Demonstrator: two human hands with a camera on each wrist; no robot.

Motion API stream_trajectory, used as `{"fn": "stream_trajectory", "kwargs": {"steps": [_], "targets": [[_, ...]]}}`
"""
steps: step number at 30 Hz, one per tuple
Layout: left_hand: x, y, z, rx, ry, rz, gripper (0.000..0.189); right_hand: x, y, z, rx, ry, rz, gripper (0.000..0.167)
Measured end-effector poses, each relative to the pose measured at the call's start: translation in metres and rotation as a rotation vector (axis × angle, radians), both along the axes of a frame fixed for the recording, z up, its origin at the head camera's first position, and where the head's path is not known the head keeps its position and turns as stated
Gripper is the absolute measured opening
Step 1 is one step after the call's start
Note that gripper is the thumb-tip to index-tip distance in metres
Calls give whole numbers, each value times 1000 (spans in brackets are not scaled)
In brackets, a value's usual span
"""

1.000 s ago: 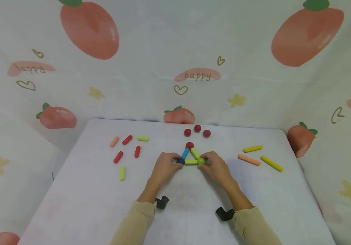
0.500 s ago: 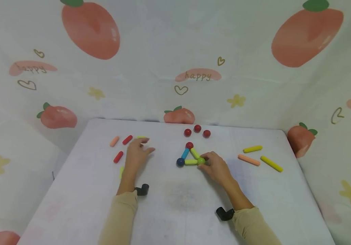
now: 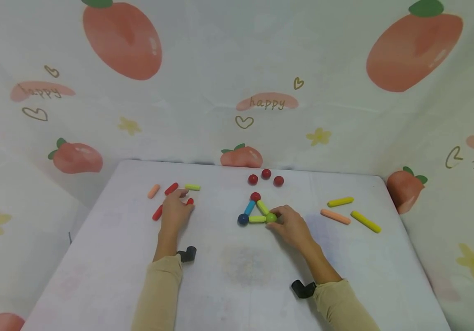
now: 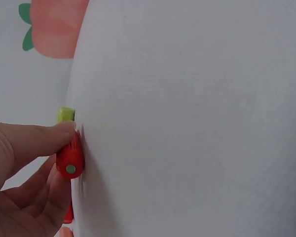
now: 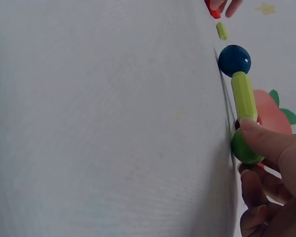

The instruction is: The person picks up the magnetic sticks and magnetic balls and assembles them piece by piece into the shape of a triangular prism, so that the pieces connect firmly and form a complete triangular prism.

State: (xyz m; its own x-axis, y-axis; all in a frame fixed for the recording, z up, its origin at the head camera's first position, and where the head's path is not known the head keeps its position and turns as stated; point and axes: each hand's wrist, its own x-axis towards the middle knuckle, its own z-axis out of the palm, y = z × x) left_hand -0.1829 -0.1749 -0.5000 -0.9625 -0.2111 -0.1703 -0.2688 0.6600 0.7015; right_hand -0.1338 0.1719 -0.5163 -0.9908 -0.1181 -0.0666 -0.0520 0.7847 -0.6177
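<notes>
My left hand (image 3: 175,214) pinches a short red magnetic rod (image 4: 70,160) between thumb and fingers; its end with a pale green disc faces the left wrist camera. At the middle of the table, my right hand (image 3: 294,225) pinches a green ball (image 3: 271,218) at the right corner of a flat triangle. That triangle joins the green ball, a dark blue ball (image 3: 243,219) and a red ball (image 3: 255,196) through a blue rod (image 3: 250,208) and two lime rods. The lower lime rod (image 5: 244,96) stands out in the right wrist view.
Around the left hand lie red rods (image 3: 172,188), an orange rod (image 3: 153,191) and a lime rod (image 3: 193,187). Three loose red balls (image 3: 266,174) sit behind the triangle. Longer yellow rods (image 3: 366,221) and an orange one (image 3: 335,216) lie at right.
My left hand has let go of the blue ball, moved left to the short rods and taken hold of a red one. The right hand stays at the green ball.
</notes>
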Motion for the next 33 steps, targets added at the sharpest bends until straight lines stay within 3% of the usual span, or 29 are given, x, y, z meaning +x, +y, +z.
{"fn": "stream_trajectory", "kwargs": {"steps": [4,7,13,21,27,33], "targets": [[0,6,4,5,4,-10,46,0,0,0,-2,4,1,45],[1,15,11,46,47,-33,44,0,0,1,-8,-1,1,45],[8,50,20,186,141,-153,45,0,1,0,2,-15,-4,46],[25,96,4,332,166,-292,44,1,1,-3,-27,-2,-6,45],[32,105,-6,383,175,-305,42,1,-1,-4,-36,11,-7,45],[33,109,-6,391,149,-333,41,3,0,0,-5,3,-12,45]]}}
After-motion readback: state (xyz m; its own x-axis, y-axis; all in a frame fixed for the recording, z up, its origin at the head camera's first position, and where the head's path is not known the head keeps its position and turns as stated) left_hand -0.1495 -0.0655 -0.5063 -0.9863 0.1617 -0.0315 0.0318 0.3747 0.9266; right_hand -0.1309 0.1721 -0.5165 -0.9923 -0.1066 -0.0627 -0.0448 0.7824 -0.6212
